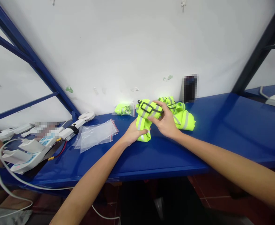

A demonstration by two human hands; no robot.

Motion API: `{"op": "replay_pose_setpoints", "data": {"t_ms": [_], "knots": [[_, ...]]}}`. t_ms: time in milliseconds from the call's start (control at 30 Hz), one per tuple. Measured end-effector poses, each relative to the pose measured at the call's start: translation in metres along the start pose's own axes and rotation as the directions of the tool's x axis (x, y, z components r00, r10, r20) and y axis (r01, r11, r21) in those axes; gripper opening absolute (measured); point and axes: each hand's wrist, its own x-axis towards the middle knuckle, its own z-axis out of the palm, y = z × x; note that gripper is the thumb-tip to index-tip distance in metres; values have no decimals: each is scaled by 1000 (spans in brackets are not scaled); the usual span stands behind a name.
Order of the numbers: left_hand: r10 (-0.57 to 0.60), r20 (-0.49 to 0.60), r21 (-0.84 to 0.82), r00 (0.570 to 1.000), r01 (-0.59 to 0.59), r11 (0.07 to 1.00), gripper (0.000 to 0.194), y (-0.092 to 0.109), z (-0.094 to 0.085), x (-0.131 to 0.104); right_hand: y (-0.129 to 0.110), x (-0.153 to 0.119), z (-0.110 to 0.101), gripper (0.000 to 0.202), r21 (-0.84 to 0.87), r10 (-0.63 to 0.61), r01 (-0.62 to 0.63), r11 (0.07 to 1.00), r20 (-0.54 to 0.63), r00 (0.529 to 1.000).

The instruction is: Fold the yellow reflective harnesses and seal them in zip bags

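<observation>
A neon yellow reflective strap (pixel 142 122) with grey stripes and a black buckle is held above the blue table, partly bundled, with one end hanging down. My left hand (pixel 135 132) grips its lower left part, the thumb across the hanging end. Closed on the upper right of the bundle is my right hand (pixel 165 121). Just behind and right of that hand lies a pile of more neon straps (pixel 185 117) with another black buckle. A clear bag with a folded neon strap inside (pixel 123 109) rests near the wall.
Flat clear zip bags (pixel 96 134) lie left of my hands on the blue table (pixel 221 131). Further left are a white fan (pixel 87 117), a power strip (pixel 34 156) with plugs, and cables. A dark phone-like object (pixel 190 89) leans on the wall.
</observation>
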Motion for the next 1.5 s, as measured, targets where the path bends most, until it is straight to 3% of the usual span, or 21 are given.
{"op": "replay_pose_setpoints", "data": {"t_ms": [333,500,600,800,1000,1067,1167,1267,1367,1500], "knots": [[-71,-58,-49,996,68,996,47,5,8,-2,-3,-1,0,51,2,-21,21,1000,18,1000],[-31,-54,-159,998,22,987,64,1,10,-1,3,-7,2,48,-41,-156,162,986,122,980],[-34,-104,-234,994,9,972,74,0,11,0,9,-10,5,53,-61,-215,234,970,232,949],[-69,-28,-405,997,51,913,75,8,9,-5,15,-5,-3,60,-22,-225,251,968,370,901],[-128,-39,-518,991,89,851,64,13,2,-5,5,-3,-18,74,45,-229,256,966,616,754],[-135,-12,-557,991,106,824,50,13,0,-5,5,-3,-17,77,24,-232,281,959,632,739],[-152,25,-579,988,139,803,40,14,-4,-5,7,-2,-12,55,1,-245,302,953,589,770],[-154,152,-558,976,214,802,48,15,-6,-6,7,-2,-6,33,-21,-194,229,973,458,868],[-136,308,-490,942,279,826,67,16,-7,-7,4,-2,-3,27,-30,-93,105,994,273,958],[-194,384,-254,903,305,918,69,17,-14,-5,5,-2,-3,30,-70,11,-5,998,78,997]]}}
